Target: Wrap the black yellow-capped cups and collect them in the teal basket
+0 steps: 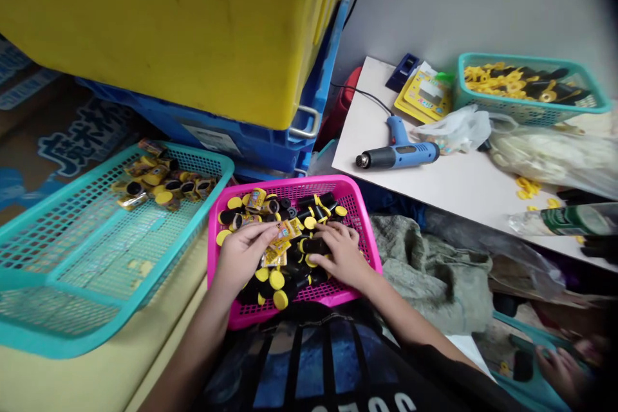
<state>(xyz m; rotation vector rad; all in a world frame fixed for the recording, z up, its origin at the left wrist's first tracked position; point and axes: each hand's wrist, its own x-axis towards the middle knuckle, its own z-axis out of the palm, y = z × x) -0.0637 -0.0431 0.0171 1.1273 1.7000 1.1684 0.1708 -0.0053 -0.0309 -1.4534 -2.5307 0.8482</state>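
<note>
A pink basket point(363, 224) rests on my lap, filled with several small black tubes with yellow caps point(276, 280) and yellow printed labels point(284, 232). My left hand point(241, 256) is curled in the basket, fingers closed on a yellow label. My right hand point(340, 252) lies over the tubes with its fingers closed round a black tube point(316, 245).
A teal basket point(58, 328) at the left holds several labelled tubes point(161, 181). Yellow and blue crates point(203, 45) are stacked behind. A white table point(434, 180) at the right carries a blue heat gun point(398, 152), plastic bags, a bottle point(564, 220) and another teal basket point(526, 109). Another person's hand point(560, 370) shows at the lower right.
</note>
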